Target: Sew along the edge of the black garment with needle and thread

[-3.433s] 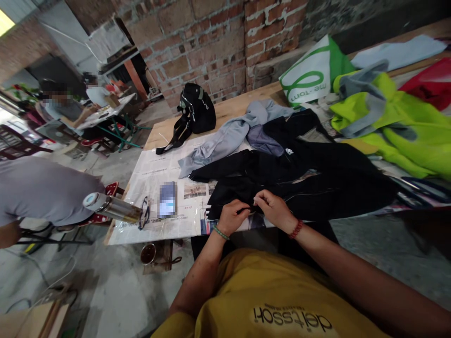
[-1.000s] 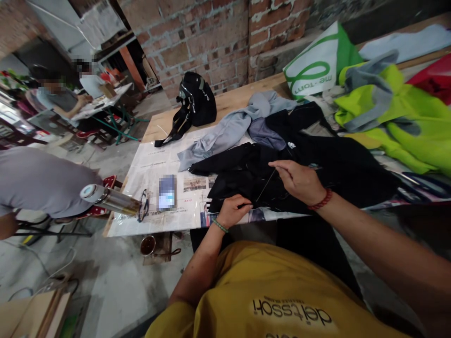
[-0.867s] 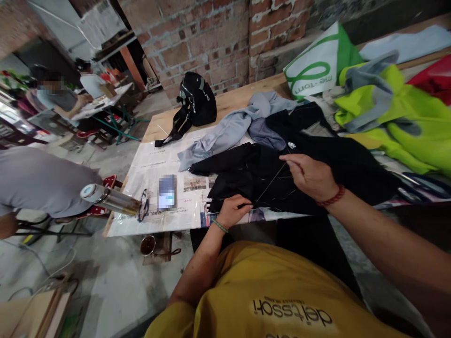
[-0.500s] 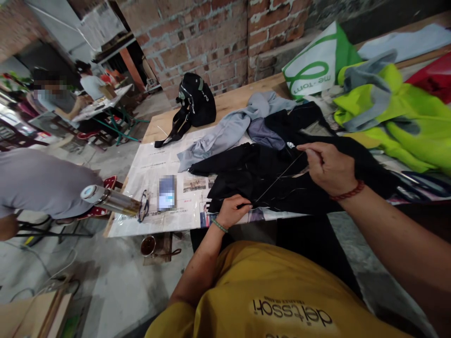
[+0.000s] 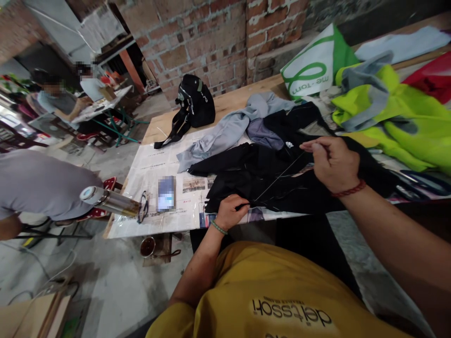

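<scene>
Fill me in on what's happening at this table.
The left hand pinches black cloth at the near edge of the table. The right hand is raised above the cloth, pinching a light thread that runs straight down to it. Glasses, a phone and a bottle are off to the left.

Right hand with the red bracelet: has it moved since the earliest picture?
Yes: the right hand has moved right and forward, toward the lime-green and grey cloth garment.

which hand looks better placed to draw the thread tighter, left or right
Probably the right hand: it holds the thread up, fairly straight, while the left hand pinches the black cloth near the thread's lower end.
</scene>
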### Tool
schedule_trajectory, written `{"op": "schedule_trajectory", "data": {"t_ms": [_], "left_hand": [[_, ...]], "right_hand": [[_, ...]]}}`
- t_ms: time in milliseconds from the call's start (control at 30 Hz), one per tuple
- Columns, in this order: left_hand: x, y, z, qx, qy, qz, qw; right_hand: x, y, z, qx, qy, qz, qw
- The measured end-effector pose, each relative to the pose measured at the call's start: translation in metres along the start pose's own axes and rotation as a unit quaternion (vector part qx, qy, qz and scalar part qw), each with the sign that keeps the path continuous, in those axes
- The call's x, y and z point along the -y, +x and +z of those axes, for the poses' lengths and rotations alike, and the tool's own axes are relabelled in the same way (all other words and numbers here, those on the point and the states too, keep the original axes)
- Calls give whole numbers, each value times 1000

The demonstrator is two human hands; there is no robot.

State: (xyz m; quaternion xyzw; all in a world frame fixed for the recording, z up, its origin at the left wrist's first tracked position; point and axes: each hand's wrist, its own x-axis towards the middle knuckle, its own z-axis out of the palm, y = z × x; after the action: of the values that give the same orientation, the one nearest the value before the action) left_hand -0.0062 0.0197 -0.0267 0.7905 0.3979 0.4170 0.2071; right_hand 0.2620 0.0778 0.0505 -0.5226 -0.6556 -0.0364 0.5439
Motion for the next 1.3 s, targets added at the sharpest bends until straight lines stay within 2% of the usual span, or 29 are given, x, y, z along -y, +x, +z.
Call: {"op": "schedule_trajectory", "data": {"t_ms": [133, 200, 267, 333, 400, 500, 567, 633, 767, 967, 1167, 1300], "left_hand": [[-4, -3, -8, -5, 126, 47, 991], [-8, -6, -13, 4, 188, 59, 980], [-12, -10, -18, 5, 219, 58, 974], [-14, -15, -20, -8, 230, 60, 971], [-14, -19, -18, -29, 235, 76, 969], [-10, -25, -13, -58, 238, 98, 965], [-6, -28, -10, -67, 235, 100, 964], [-3, -29, -9, -69, 229, 99, 966], [-2, -31, -9, -58, 218, 93, 970], [-2, -32, -9, -37, 212, 68, 974], [-1, -32, -9, -39, 208, 80, 974], [-1, -32, -9, -46, 209, 83, 973]], "right_hand": [[-1, 4, 2, -17, 79, 76, 994], [2, 3, 2, 5, 106, 111, 988], [8, -2, 4, 50, 114, 117, 985], [17, -11, 9, 117, 103, 67, 985], [27, -25, 17, 198, 95, -30, 975], [40, -46, 31, 324, 97, -161, 927], [46, -57, 39, 382, 73, -206, 898], [49, -63, 44, 413, 33, -228, 881], [53, -65, 45, 436, -30, -257, 862], [56, -67, 44, 455, -67, -312, 832], [58, -68, 44, 448, -76, -317, 832], [61, -67, 44, 472, -26, -282, 835]]}}
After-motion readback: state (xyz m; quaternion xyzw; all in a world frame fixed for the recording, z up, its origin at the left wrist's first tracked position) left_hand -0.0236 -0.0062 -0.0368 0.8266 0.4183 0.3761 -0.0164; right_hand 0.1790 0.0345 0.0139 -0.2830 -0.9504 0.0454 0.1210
